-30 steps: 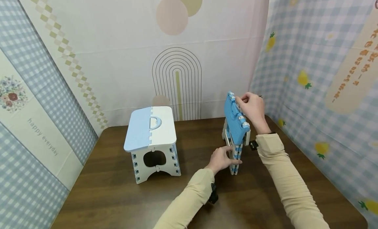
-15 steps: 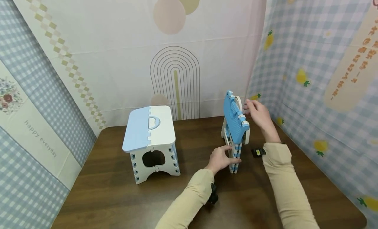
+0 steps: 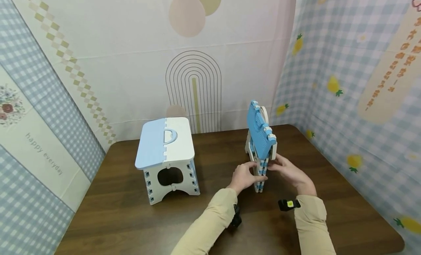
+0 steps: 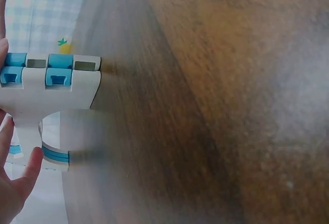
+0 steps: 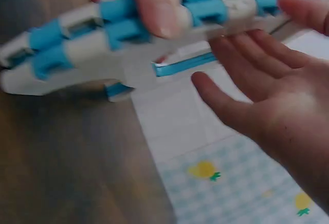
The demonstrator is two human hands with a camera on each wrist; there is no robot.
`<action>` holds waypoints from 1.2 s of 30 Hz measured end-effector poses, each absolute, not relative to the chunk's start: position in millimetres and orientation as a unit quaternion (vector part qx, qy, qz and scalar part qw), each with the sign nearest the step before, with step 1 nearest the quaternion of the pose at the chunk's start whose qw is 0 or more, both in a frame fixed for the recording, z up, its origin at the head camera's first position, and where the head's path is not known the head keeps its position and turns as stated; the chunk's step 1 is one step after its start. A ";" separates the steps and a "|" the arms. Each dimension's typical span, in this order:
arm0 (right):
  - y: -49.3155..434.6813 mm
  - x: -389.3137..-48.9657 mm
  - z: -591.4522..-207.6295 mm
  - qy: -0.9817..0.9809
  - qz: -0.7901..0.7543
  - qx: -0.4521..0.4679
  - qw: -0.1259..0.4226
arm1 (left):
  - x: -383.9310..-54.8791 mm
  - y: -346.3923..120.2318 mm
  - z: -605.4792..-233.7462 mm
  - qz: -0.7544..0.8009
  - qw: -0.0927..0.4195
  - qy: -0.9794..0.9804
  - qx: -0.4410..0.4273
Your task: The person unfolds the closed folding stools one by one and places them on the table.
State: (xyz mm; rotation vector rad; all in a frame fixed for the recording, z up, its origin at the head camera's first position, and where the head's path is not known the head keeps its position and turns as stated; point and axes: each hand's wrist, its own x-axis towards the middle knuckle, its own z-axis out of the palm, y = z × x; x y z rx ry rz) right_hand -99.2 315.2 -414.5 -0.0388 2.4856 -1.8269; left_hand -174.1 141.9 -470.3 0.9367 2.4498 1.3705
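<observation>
A blue-and-white folding stool (image 3: pixel 260 134) stands upright and mostly folded on the right side of the table, its two seat halves hanging close together. My left hand (image 3: pixel 242 178) grips its near leg edge from the left, thumb across the hinge teeth; the left wrist view shows fingers (image 4: pixel 32 170) along the white leg panel (image 4: pixel 51 93). On the stool's other side, my right hand (image 3: pixel 291 174) reaches in low, below the seat. Its fingers (image 5: pixel 252 59) extend fairly straight against the panel in the right wrist view, with the thumb near the hinged edge (image 5: pixel 226 8).
A second folding stool (image 3: pixel 169 149), pale blue and white with a carry handle, stands unfolded on the left of the brown table (image 3: pixel 131 225). Printed cloth (image 3: pixel 141 83) hangs behind the table, and checked cloth (image 3: pixel 348 83) hangs along its right side.
My right hand has let go of the stool's top, swung out right, and come down beside the legs. The left hand keeps its grip, and the stool stays in place.
</observation>
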 end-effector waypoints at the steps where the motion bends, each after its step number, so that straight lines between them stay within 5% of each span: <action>1: 312.6 -97.5 -417.7 0.797 -0.603 -0.007 0.027 | -173.8 142.2 -470.5 0.467 0.092 0.821 0.316; 13: 291.6 -94.3 -451.2 0.801 -0.588 0.092 -0.068 | -175.5 139.4 -477.8 0.528 0.117 0.773 0.332; 36: 293.2 -96.3 -453.6 0.862 -0.476 0.073 -0.159 | -168.0 143.6 -484.2 0.600 0.015 0.728 0.331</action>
